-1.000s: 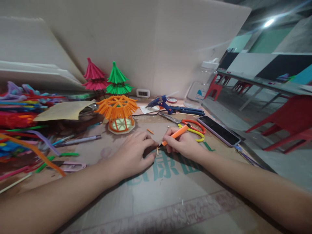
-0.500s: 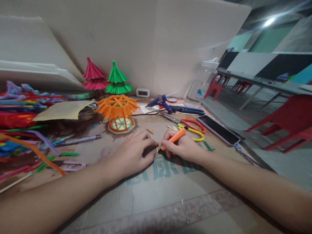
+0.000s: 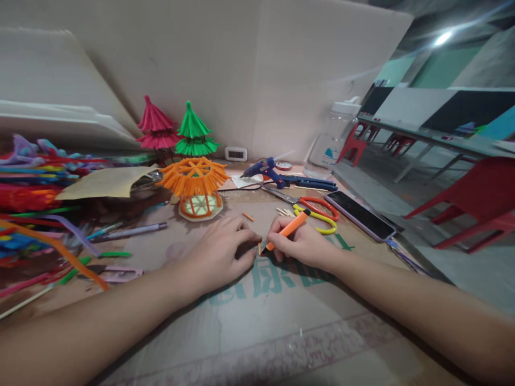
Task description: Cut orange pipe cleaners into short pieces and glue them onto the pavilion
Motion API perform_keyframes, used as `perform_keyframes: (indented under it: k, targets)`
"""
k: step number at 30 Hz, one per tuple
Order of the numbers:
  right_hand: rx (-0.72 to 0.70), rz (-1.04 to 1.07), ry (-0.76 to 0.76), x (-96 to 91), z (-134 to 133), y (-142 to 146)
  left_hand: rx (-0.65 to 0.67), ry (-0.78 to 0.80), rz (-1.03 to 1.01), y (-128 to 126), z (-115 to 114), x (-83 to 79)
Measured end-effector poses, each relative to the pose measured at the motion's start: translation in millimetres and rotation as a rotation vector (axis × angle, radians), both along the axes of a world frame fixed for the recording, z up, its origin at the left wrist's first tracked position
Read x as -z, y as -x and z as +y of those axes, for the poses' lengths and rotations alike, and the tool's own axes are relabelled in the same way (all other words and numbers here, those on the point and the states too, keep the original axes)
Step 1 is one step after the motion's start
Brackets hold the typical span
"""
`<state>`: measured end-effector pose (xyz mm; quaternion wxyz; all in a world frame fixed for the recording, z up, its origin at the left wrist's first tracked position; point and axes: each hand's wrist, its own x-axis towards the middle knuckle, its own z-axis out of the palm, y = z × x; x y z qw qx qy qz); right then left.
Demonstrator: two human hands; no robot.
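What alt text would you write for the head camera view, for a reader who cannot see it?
A person's right hand holds an orange marker, its tip at a small stick beside the left hand, on a work surface printed with green characters. Farther back are an orange roofed model, a blue glue gun, scissors and a phone.

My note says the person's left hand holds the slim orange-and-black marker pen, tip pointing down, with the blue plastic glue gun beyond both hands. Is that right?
One slip: the head view shows the slim orange-and-black marker pen in the right hand, not the left hand. The rest stands.
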<state>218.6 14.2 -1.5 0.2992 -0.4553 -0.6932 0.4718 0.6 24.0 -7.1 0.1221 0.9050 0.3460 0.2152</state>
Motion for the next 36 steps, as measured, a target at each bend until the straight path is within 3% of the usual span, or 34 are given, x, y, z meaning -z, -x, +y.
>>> perform_keyframes:
  k: [13, 28, 32, 36]
  targets:
    - [0.012, -0.006, 0.011, -1.8, -1.0, 0.5, 0.006, 0.014, 0.007, 0.2, -0.1, -0.7]
    - [0.096, -0.028, -0.105, 2.3, 3.4, 1.7, 0.003, -0.002, 0.007, 0.1, 0.1, 1.0]
    - [0.103, -0.029, -0.095, 1.7, 3.3, 2.3, -0.005, -0.062, -0.026, 1.1, -4.4, -1.4]
    - [0.104, -0.024, -0.085, 1.0, 3.4, 2.8, 0.085, -0.174, 0.068, 2.9, -14.2, -4.6]
